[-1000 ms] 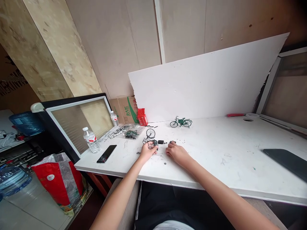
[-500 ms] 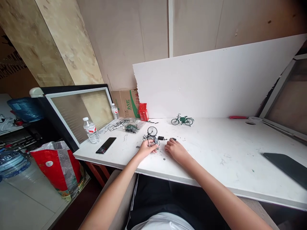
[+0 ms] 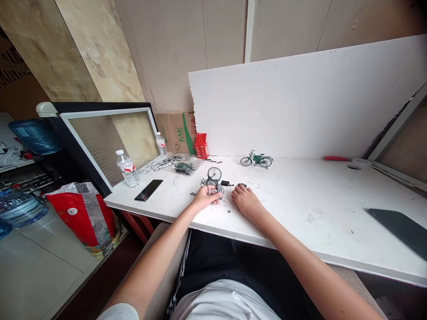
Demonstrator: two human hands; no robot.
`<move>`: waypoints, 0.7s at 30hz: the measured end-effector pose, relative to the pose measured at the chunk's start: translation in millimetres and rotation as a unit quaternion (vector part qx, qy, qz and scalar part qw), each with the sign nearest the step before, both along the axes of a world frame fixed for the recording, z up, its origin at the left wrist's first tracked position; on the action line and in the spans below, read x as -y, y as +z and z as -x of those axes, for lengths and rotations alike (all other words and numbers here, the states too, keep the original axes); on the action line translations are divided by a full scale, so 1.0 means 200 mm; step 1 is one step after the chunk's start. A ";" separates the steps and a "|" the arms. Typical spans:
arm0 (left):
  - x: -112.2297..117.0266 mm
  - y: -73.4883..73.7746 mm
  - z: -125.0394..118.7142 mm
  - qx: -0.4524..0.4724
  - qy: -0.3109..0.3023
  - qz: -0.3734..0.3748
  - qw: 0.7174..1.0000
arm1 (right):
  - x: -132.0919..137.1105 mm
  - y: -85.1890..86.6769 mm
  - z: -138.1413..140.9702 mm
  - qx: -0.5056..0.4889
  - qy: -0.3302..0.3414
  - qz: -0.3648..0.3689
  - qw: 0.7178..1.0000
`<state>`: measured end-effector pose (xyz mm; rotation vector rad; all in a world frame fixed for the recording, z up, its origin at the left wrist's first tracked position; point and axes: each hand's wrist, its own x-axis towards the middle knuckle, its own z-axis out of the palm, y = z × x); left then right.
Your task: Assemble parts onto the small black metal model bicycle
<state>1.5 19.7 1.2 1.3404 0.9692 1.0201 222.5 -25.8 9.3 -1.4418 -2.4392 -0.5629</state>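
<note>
Half-built model bicycle (image 3: pixel 212 181) stands on the white table (image 3: pixel 300 195), its wheel upright just beyond my left hand (image 3: pixel 204 200), whose fingers pinch its lower frame. My right hand (image 3: pixel 246 202) lies palm down just beside it, gripping nothing, fingertips near a small black part (image 3: pixel 242 185).

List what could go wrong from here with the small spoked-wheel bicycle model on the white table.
1. The left hand grips the part-built bicycle model around its thin frame; a hard squeeze might bend the spoked wheel.
2. A tiny loose piece lies between both hands, close to the table edge; a sweep of the right hand could knock it to the floor.
</note>
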 end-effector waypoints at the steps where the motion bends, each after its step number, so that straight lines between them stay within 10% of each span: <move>1: 0.00 0.00 0.00 0.004 0.001 0.005 1.000 | 0.00 -0.01 0.00 -0.006 0.002 -0.003 1.000; 8: 0.02 0.02 0.01 0.001 -0.018 0.007 1.000 | 0.00 0.03 -0.02 -0.167 0.079 0.001 0.983; 21: 0.19 0.14 -0.09 0.100 -0.152 0.099 0.978 | 0.03 0.05 0.06 -0.511 0.124 0.118 0.842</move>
